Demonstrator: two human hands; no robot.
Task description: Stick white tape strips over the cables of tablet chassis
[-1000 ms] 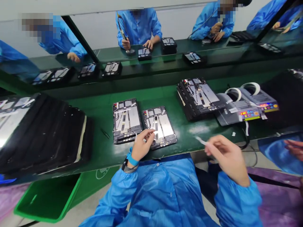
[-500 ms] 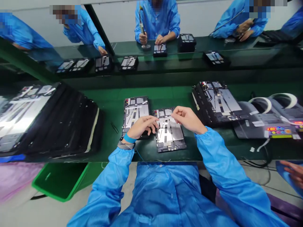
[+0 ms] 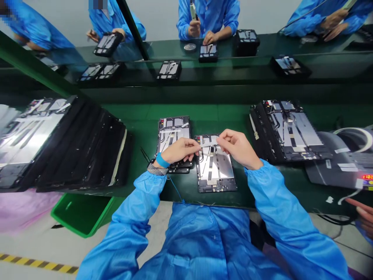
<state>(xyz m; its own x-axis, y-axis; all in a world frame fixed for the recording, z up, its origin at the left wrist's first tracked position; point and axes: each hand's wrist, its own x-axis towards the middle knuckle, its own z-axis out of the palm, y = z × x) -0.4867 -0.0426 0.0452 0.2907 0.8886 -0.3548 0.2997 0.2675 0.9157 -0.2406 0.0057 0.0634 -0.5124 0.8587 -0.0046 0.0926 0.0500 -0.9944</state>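
A short whitish tape strip (image 3: 208,144) is stretched between my hands, over the upper part of an opened tablet (image 3: 217,171). My left hand (image 3: 181,150) pinches its left end between thumb and fingers; a blue wrist strap circles that wrist. My right hand (image 3: 238,146) grips the other end with closed fingertips. Whether the strip touches the tablet, I cannot tell. Just left, partly under my left hand, lies a small stack of similar opened tablets (image 3: 175,126) with a strip across the top one.
A tall tablet stack (image 3: 96,151) stands left, another stack (image 3: 294,134) right. Tweezers (image 3: 145,154) lie beside my left wrist. Tape dispensers (image 3: 346,159) are at far right. A green bin (image 3: 84,214) sits below the bench. Co-workers work across; another person's hand (image 3: 364,217) shows at right.
My view has shifted slightly. The strip between my hands now shows more plainly, held taut. Across the bench, a co-worker at left has lifted a tablet.
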